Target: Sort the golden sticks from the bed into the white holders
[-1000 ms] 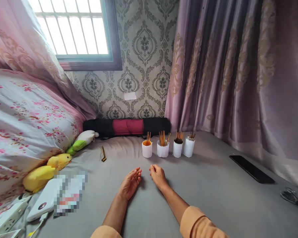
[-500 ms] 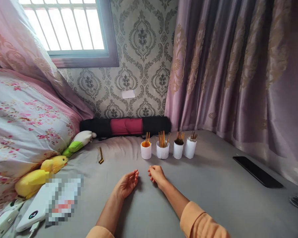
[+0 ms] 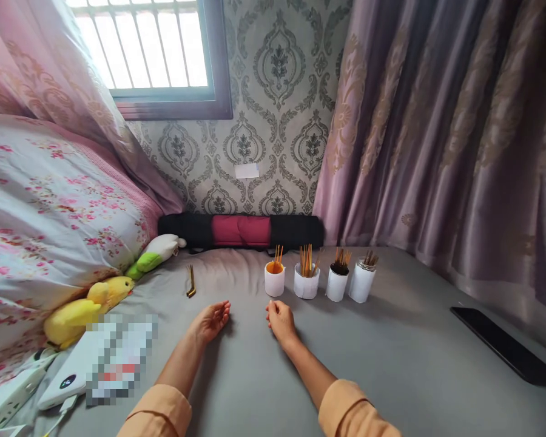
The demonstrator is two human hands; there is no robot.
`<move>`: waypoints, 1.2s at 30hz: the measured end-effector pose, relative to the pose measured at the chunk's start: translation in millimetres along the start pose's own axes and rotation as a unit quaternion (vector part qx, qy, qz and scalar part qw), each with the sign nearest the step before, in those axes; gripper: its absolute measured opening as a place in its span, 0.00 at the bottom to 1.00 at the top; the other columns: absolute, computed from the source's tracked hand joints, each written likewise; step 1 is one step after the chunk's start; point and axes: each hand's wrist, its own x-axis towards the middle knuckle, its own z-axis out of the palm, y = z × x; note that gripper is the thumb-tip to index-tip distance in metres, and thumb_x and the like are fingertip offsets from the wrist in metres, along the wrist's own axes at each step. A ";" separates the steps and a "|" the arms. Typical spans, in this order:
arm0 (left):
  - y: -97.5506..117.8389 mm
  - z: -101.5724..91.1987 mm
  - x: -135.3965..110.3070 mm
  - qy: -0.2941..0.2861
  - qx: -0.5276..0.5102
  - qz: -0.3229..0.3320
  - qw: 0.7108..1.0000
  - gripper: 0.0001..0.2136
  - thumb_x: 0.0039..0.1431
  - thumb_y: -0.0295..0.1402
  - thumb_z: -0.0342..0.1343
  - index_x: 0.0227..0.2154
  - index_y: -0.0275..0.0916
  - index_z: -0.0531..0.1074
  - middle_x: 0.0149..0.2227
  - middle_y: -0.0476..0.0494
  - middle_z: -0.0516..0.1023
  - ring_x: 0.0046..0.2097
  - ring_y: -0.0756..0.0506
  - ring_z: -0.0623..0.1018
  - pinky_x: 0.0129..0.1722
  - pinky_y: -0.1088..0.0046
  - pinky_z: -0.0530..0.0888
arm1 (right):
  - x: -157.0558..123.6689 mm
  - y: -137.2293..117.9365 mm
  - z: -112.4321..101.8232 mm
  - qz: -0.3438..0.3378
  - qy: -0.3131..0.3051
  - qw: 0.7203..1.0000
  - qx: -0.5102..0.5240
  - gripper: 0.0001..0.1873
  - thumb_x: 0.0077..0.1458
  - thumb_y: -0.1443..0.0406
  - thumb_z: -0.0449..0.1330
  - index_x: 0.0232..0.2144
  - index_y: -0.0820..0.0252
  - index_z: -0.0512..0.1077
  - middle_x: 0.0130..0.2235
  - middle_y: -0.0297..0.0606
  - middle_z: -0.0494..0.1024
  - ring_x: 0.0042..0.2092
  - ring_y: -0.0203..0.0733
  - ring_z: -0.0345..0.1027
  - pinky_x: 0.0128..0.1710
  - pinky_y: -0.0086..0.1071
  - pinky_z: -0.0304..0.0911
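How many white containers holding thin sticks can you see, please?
4, in a row on the grey sheet: the leftmost container, orange inside; the second container beside it; the third container, dark inside; and the rightmost container. I see no others.

No words, brands or numbers can be read. On the near left, the power bank has a small round dark display with pale marks too small to make out. Just right of it, the packet bears a red patch low on its front, but coarse square blurring hides any print there. On the far wall, the card is pale, and any writing on it is too small to tell. The pots right of centre have plain-looking white outsides with no legible lettering.
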 end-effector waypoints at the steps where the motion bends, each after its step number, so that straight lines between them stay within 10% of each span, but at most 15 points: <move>1: 3.0 -1.8 2.2 0.014 0.006 0.000 1.000 0.06 0.50 0.17 0.49 0.26 0.32 0.67 0.21 0.47 0.70 0.18 0.55 0.71 0.17 0.83 0.68 | 0.0 4.7 0.6 -0.026 0.004 1.000 -0.008 0.20 0.53 0.54 0.45 0.24 0.64 0.67 0.18 0.33 0.67 0.18 0.30 0.59 0.17 0.23 0.52; 21: 20.1 7.5 18.2 0.084 0.135 0.097 0.983 0.03 0.46 0.20 0.53 0.22 0.32 0.66 0.20 0.46 0.71 0.18 0.54 0.69 0.17 0.82 0.63 | -2.9 12.3 -2.7 -0.071 -0.033 0.996 -0.050 0.22 0.54 0.53 0.44 0.25 0.63 0.69 0.21 0.36 0.70 0.21 0.33 0.61 0.20 0.24 0.54; 36: 42.0 -21.4 45.9 0.179 0.280 0.177 0.926 0.05 0.40 0.20 0.52 0.20 0.35 0.67 0.14 0.50 0.65 0.17 0.53 0.64 0.17 0.79 0.57 | -3.6 9.6 -2.5 -0.069 -0.051 0.995 -0.055 0.23 0.53 0.51 0.45 0.25 0.63 0.68 0.20 0.36 0.69 0.21 0.33 0.61 0.19 0.25 0.53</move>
